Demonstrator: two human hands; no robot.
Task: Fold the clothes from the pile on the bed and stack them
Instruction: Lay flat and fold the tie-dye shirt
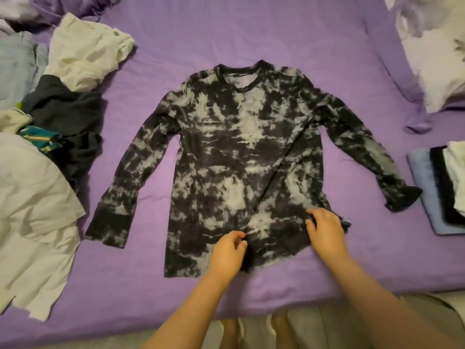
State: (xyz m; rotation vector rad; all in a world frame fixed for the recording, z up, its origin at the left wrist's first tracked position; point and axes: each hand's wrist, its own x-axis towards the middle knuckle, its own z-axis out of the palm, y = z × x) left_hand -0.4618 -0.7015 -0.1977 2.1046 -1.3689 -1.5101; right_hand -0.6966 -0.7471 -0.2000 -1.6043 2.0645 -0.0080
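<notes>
Shirt (241,157) lies flat, sleeves spread, on the purple bed (251,34). Left hand (227,253) pinches its bottom hem with curled fingers; right hand (324,230) rests on the hem, fingers loosely bent. Pile (45,137) and folded stack (437,187) are cut off by the frame edges.

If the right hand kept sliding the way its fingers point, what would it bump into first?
The right hand rests on the tie-dye shirt, fingers pointing up and left. Going straight on, it would probably only slide over more shirt toward the left sleeve; nothing else lies in that line.
</notes>
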